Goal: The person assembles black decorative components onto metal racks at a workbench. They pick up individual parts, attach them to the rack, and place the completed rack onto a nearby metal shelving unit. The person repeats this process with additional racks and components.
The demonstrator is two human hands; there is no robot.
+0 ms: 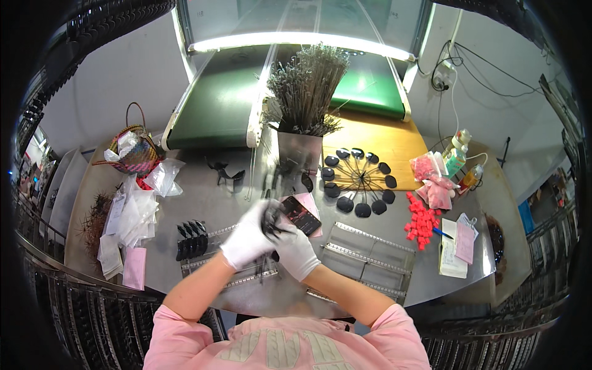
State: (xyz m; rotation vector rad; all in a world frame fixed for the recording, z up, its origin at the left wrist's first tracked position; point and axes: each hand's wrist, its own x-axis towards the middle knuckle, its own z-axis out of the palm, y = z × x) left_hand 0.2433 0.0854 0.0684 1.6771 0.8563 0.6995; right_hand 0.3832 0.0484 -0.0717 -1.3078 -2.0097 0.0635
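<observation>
A: Where is the black piece sitting?

B: Mid-tabletop, between the hands; I'm calling that the clock's centre, with twelve pointing away from the wearer. The gloved left hand is gripping it with curled fingers. The gloved right hand is pressing close against it, but blur is hiding how far its fingers are closing.

A: Which step are you seeing?

B: I'm judging it as two-handed handling, with the piece being held above the tabletop. To my eye, the next move is calling for a sure hold before either hand is letting go.

A: What is crowding it?

B: A phone is lying just beside the right hand, between two and three. A ruled metal rack is lying at eight, bearing black curved pieces; another metal rack is lying near four.

A: And farther out?

B: Black oval-headed rods are fanning out at two, and a metal box of wires is standing between twelve and one. Bare metal is showing between nine and ten, giving sideways room. The near edge is running past six, close to the wearer's torso.
</observation>
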